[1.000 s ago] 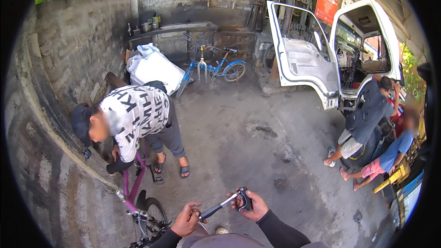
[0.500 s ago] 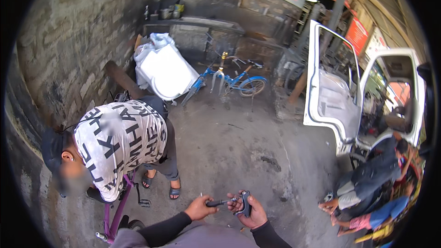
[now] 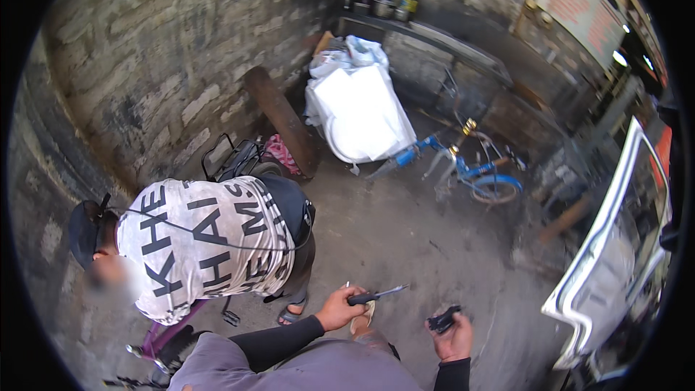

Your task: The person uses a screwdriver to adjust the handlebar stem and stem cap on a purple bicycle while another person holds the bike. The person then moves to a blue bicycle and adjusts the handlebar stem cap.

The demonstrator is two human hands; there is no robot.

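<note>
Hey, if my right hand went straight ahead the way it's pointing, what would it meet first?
Your right hand, holding a small black part, would probably meet the blue bicycle across the concrete floor. Depth and height are unclear, so it might pass above.

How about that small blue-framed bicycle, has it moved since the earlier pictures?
No: the small blue-framed bicycle stays just right of the large white panel, in front of the dark concrete ledge; the view itself has turned.
</note>
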